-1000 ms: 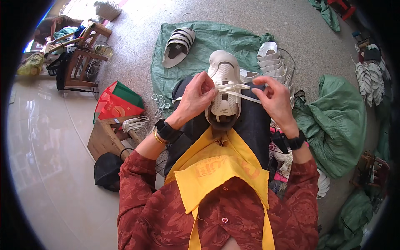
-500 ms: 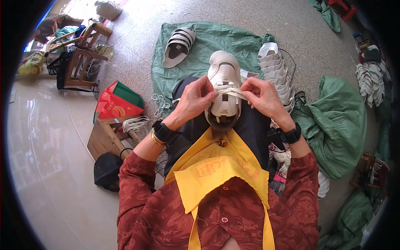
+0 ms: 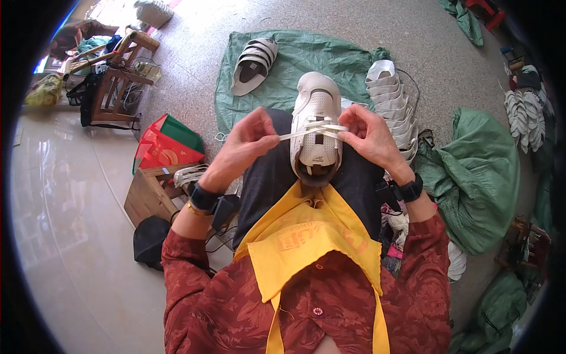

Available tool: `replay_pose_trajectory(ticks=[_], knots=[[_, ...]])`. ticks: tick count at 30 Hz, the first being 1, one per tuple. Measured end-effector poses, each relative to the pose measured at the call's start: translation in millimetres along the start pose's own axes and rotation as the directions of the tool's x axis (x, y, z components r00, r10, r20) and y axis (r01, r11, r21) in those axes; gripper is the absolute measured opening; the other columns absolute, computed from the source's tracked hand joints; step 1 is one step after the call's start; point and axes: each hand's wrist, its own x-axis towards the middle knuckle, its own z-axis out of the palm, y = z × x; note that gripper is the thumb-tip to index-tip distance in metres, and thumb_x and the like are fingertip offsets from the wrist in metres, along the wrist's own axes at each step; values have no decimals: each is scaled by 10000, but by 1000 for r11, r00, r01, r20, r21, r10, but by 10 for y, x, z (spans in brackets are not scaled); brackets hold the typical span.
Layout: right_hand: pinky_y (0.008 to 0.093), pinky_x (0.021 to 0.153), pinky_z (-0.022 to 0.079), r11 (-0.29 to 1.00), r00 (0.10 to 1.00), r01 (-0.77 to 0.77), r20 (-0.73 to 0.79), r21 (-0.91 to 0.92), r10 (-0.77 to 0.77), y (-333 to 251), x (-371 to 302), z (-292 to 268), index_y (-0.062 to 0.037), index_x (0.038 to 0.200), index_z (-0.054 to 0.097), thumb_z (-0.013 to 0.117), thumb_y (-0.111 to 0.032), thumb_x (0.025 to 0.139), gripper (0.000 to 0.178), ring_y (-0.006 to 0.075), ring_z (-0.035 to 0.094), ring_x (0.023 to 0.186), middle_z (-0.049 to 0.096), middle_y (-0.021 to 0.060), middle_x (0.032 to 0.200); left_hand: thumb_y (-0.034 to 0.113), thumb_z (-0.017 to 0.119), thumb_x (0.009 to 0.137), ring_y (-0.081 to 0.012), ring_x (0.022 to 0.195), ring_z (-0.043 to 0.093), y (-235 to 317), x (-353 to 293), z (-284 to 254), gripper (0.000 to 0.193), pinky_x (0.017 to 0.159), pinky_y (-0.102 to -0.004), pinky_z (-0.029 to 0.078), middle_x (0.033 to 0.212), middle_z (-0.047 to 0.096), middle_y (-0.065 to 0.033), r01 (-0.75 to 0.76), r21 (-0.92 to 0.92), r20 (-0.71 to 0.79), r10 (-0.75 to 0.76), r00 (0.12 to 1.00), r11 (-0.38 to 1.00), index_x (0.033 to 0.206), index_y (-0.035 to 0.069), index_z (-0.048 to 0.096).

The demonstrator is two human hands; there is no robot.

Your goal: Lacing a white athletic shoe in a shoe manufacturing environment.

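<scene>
A white shoe (image 3: 317,112) rests toe-away on my dark lap, above a yellow apron (image 3: 306,236). A flat white lace (image 3: 295,134) crosses its eyelets. My left hand (image 3: 247,144) pinches the lace's left end, pulled out to the left of the shoe. My right hand (image 3: 368,138) grips the lace at the shoe's right side, fingers touching the eyelet row. Both wrists wear dark bands.
A green cloth (image 3: 306,59) on the floor carries a shoe upper (image 3: 253,65) and a stack of white uppers (image 3: 392,100). A green sack (image 3: 486,171) lies right. A small wooden box (image 3: 150,192), a red-green bag (image 3: 165,144) and wooden chairs (image 3: 115,76) stand left.
My left hand has drawn the lace end outward to the left. My right hand has shifted down against the shoe's right side, and the lace now lies flatter across the eyelets.
</scene>
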Motion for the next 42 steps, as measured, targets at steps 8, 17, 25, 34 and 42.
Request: replay_pose_trajectory(ticks=[8, 17, 25, 34, 42], knots=[[209, 578, 450, 995, 999, 28, -34, -99, -31, -59, -118, 18, -22, 1017, 661, 741, -30, 871, 167, 33, 537, 621, 668, -18, 835, 100, 699, 950, -18, 738, 434, -49, -442, -451, 184, 618, -198, 324, 815, 486, 71, 106, -49, -80, -110, 991, 993, 955, 99, 515], [296, 557, 479, 969, 996, 9, -87, -246, -32, -211, -198, 78, -10, 932, 702, 753, -120, 876, 134, 150, 596, 557, 715, 80, 787, 75, 684, 977, -40, 701, 455, -279, -221, -63, 178, 607, -218, 387, 816, 506, 38, -38, 429, -5, 45, 999, 902, 1007, 49, 510], [307, 556, 481, 967, 995, -50, -99, -249, 26, -200, -243, 90, -5, 903, 702, 753, -127, 878, 134, 167, 604, 556, 706, 89, 747, 124, 664, 994, -55, 661, 385, -72, -83, 172, 193, 565, -264, 331, 740, 447, 11, -144, 588, 13, 169, 986, 796, 896, 28, 528], [302, 566, 484, 986, 994, -52, -101, -161, 36, -39, -283, -2, 6, 880, 679, 726, -84, 887, 102, 142, 601, 576, 671, 81, 708, 187, 635, 1024, -26, 641, 330, -142, -58, -193, 250, 530, -251, 259, 710, 404, 81, -112, 402, 44, 103, 994, 909, 846, 34, 551], [311, 574, 483, 975, 999, -16, -40, -220, 7, -159, -343, -13, 0, 912, 621, 686, -19, 861, 85, 171, 608, 601, 632, 80, 726, 212, 616, 1052, -12, 702, 354, -244, -81, -88, 229, 579, -207, 290, 793, 444, 75, 9, 374, 9, -13, 1000, 927, 912, 36, 573]])
